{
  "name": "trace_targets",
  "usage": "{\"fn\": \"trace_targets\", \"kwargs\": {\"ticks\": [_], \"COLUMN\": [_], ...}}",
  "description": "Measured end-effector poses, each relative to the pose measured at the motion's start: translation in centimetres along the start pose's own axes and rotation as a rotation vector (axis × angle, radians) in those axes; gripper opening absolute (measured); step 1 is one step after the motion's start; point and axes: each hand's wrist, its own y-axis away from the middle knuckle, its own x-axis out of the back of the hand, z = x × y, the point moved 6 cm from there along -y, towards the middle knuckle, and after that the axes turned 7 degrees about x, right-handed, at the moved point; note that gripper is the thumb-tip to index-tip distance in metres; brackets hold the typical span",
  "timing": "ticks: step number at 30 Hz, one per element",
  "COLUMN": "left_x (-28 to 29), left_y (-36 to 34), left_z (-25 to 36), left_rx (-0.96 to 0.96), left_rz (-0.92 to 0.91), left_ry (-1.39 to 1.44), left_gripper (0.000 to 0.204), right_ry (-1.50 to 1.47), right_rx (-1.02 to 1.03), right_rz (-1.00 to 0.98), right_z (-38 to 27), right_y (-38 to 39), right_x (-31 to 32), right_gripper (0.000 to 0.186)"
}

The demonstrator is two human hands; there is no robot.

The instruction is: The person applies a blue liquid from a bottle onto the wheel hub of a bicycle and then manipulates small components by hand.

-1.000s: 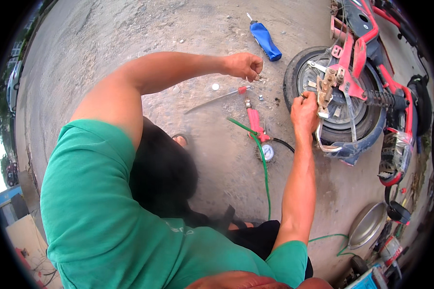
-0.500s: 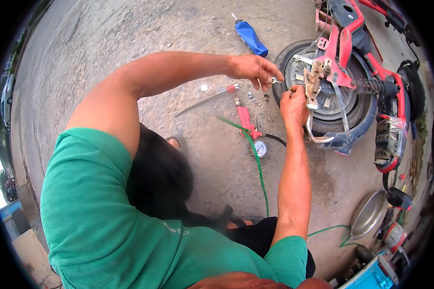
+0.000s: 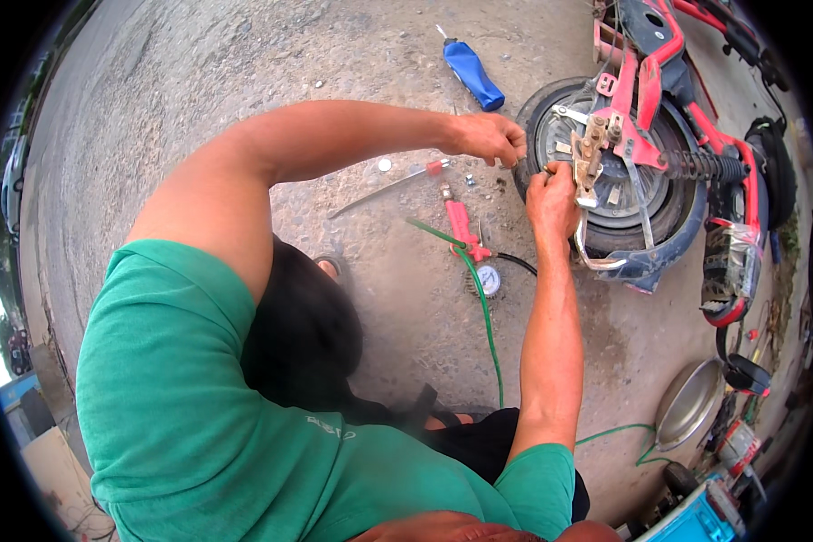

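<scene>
A scooter wheel point(image 3: 560, 98) with a black tyre and a metal hub lies on its side within the red frame point(image 3: 625, 99). My left hand point(image 3: 486, 138) is at the tyre's left edge, its fingers curled together; what they hold is hidden. Beside the rusty metal bracket point(image 3: 591, 149) over the hub, my right hand point(image 3: 551, 197) is closed, thumb and fingertips pinched at the tyre's near left side. Whatever sits in that pinch is too small to make out.
Near the wheel lie a blue tube point(image 3: 472, 74), a lever with a red end point(image 3: 388, 188), and a red inflator point(image 3: 459, 224) with a round gauge point(image 3: 487, 281). A green hose point(image 3: 486, 316) crosses the ground. At the lower right are a metal basin point(image 3: 688, 404) and a blue box point(image 3: 696, 519).
My left hand has moved slightly right and its fingers have curled in. A small shiny metal piece seen at its fingertips before is now hidden. My right hand has hardly moved.
</scene>
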Motion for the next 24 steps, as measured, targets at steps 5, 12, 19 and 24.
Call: {"fn": "trace_targets", "kwargs": {"ticks": [5,12,19,24], "left_x": [0.1,-0.2,0.3,-0.1], "left_y": [-0.9,-1.5,-2.8,-3.2], "left_z": [-0.1,-0.9,-2.5,-2.4], "left_rx": [-0.006,0.071,0.183,0.196], "left_rz": [0.008,0.053,0.142,0.171], "left_ry": [0.106,0.305,0.451,0.525], "left_gripper": [0.035,0.031,0.024,0.023], "right_ry": [0.0,0.006,0.004,0.009], "right_rx": [-0.012,0.008,0.011,-0.012], "right_rz": [-0.008,0.002,0.002,-0.01], "right_z": [0.2,0.3,0.3,0.1], "right_y": [0.0,0.0,-0.1,0.0], "right_x": [-0.1,-0.1,-0.3,0.0], "right_gripper": [0.031,0.032,0.032,0.032]}}
